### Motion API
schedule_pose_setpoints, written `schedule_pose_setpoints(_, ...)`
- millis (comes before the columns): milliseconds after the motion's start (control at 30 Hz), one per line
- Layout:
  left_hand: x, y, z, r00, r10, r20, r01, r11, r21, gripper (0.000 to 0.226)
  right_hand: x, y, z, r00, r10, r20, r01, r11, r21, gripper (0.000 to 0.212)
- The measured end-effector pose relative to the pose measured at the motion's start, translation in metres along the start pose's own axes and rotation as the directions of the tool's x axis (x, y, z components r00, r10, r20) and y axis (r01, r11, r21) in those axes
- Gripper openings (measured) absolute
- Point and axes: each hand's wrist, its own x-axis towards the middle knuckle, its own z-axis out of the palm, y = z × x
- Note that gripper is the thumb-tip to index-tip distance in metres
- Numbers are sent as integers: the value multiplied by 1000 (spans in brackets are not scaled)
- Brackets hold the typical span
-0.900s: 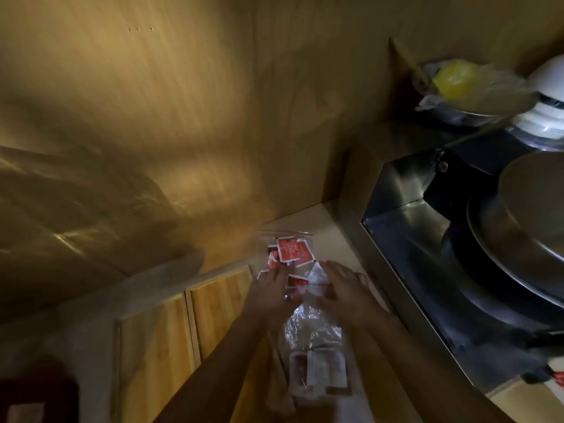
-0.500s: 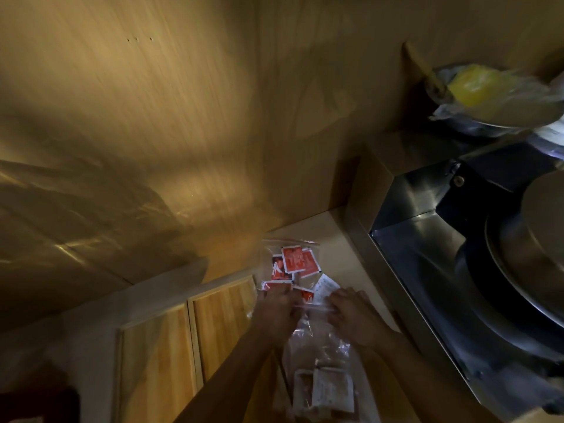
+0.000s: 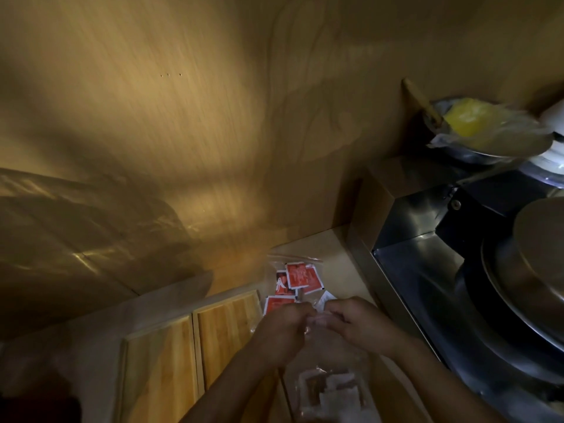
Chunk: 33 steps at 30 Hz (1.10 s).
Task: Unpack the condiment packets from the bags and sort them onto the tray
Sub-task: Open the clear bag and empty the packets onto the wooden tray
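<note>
A clear plastic bag (image 3: pixel 328 389) with brown and white packets inside hangs down between my forearms. My left hand (image 3: pixel 279 329) and my right hand (image 3: pixel 358 326) both pinch its top edge, knuckles close together. Just beyond my hands lies a second clear zip bag (image 3: pixel 293 264) with red condiment packets (image 3: pixel 300 277) in it, flat on the pale counter. The wooden tray (image 3: pixel 189 361), split into compartments, sits to the left of my hands. The picture is dim and blurred.
A dark steel stove (image 3: pixel 427 270) with a large metal lid (image 3: pixel 537 270) fills the right side. Behind it a metal bowl (image 3: pixel 488 148) holds something yellow under plastic wrap. A wooden wall rises at the back.
My hands have drawn closer together at the bag's top, and the bag of brown and white packets has shifted lower in view. The red packets lie where they were.
</note>
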Motion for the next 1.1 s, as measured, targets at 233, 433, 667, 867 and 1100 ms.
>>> schedule_pose_setpoints(233,-47,1,-21,983,-20,-185,-47,935,-351,16,-2,-57,-17,993,-86,78,67,973,221,31)
schedule_pose_setpoints(433,-80,-1,-39,927,-236,-292,-20,745,-667,40,6,-90,-14,978,-207,19,185,908,376,25)
schedule_pose_setpoints(667,-121,-21,-57,954,-295,58,166,356,-920,6,23,-119,23,973,-229,-25,223,914,338,8)
schedule_pose_setpoints(867,-151,-36,-54,892,-445,72,141,123,-982,4,23,-135,51,925,-308,-223,341,931,132,24)
schedule_pose_setpoints(1100,-166,-39,-38,776,-631,2,70,83,-994,32,4,-146,79,911,-286,-296,334,934,126,21)
